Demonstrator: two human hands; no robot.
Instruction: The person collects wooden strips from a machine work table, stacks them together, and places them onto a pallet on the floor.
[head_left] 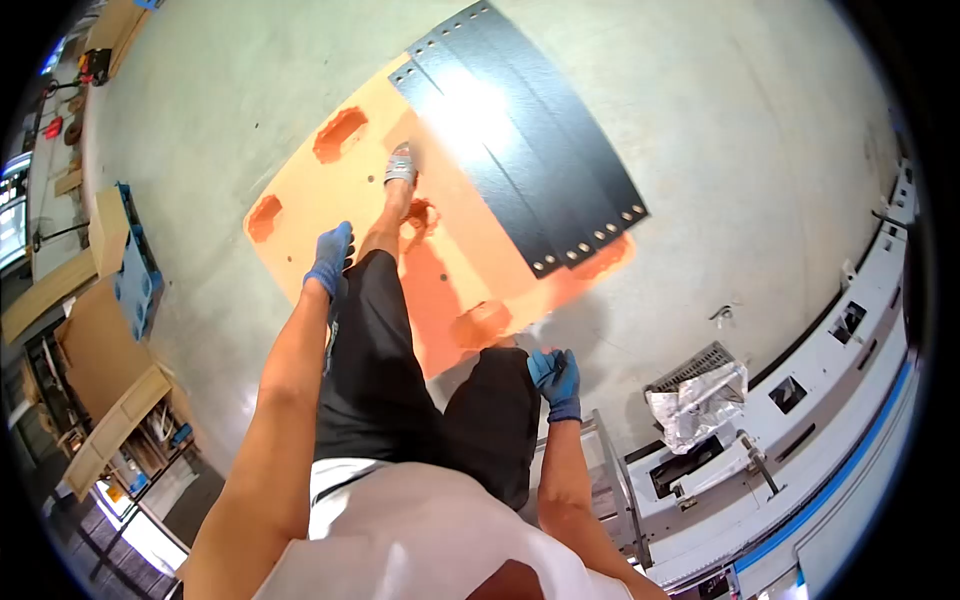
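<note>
My left hand (330,258), in a blue glove, hangs beside my left thigh. Its fingers are slightly bent and apart, and nothing shows in them. My right hand (556,382), gloved in blue too, is beside my right knee with fingers loosely curled but apart, holding nothing that I can see. An orange pallet-like board (345,215) with recessed openings lies on the floor beneath me, and one sandalled foot (400,165) stands on it. Dark overlapping strips (545,140) with metal-ringed holes at both ends cover the board's far right part.
A long grey machine frame (810,400) runs along the right. Crumpled silvery plastic (697,405) lies over a dark grate (690,367) beside it. A metal stand (605,450) is near my right arm. Wooden shelving (120,430) and a blue pallet (137,280) are at left.
</note>
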